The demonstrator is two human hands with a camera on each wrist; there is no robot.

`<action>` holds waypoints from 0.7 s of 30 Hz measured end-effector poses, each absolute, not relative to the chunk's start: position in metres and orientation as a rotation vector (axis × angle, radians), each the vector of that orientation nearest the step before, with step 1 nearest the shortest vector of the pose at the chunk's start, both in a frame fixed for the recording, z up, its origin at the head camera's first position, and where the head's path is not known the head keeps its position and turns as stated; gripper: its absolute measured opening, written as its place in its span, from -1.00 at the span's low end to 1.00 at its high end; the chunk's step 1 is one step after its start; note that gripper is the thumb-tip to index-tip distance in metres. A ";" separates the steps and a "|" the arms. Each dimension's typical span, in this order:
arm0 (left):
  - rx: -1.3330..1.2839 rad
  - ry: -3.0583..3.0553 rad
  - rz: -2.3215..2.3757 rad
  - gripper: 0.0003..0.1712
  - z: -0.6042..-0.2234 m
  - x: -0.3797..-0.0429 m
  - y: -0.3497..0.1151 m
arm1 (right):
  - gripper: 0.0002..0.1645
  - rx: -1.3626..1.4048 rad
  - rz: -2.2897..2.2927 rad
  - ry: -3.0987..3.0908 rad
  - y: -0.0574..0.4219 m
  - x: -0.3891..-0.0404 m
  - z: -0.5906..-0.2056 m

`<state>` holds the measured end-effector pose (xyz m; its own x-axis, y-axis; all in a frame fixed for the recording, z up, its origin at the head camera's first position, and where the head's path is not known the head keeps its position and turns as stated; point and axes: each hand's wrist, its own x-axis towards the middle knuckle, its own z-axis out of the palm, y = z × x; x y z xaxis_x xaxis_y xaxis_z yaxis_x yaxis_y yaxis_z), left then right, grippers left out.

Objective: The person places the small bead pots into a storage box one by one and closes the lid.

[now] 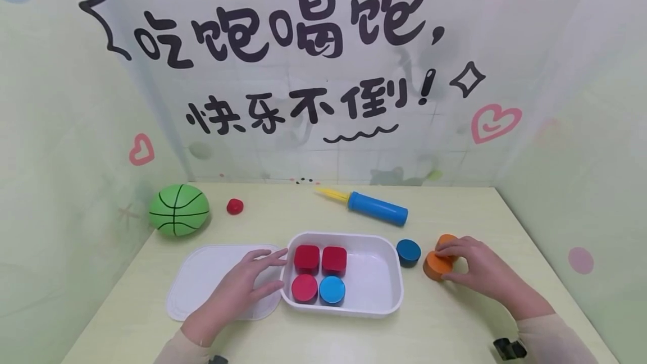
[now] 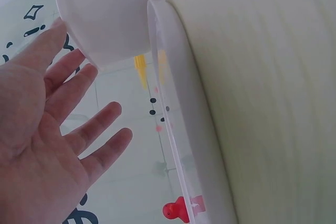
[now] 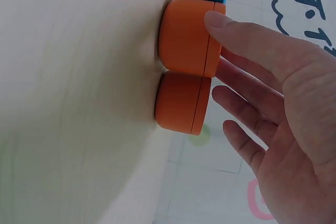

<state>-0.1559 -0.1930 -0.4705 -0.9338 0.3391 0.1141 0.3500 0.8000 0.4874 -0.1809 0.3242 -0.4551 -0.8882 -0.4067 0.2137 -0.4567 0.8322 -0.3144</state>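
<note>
At the left rim of a white plastic box [image 1: 371,274] is my left hand [image 1: 247,282], its fingers spread and fairly straight, fingertips right at the wall. Inside the box's left half sit two red square cases [image 1: 306,259], a red round case [image 1: 305,289] and a light blue round case [image 1: 332,290]. On the right, my right hand [image 1: 477,265] pinches the nearer orange round case [image 3: 186,38] between thumb and fingers, low at the table. Another orange round case [image 3: 181,102] stands against it, partly hidden by the fingers in the head view. A dark blue round case [image 1: 408,253] stands between box and hand.
A white lid [image 1: 194,285] lies left of the box, under my left forearm in the head view. Farther back are a green ball [image 1: 179,210], a small red toy [image 1: 235,206] and a blue hand pump [image 1: 378,208] with a yellow nozzle. Walls enclose the table [image 1: 313,341].
</note>
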 end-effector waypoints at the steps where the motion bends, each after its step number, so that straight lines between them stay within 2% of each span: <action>1: -0.569 -2.961 -0.809 -0.32 -0.471 -0.156 -0.193 | -0.50 0.674 0.548 -2.871 0.324 -0.180 -0.455; 21: -0.572 -2.961 -0.782 -0.33 -0.470 -0.156 -0.193 | -0.50 0.681 0.603 -2.727 0.309 -0.162 -0.433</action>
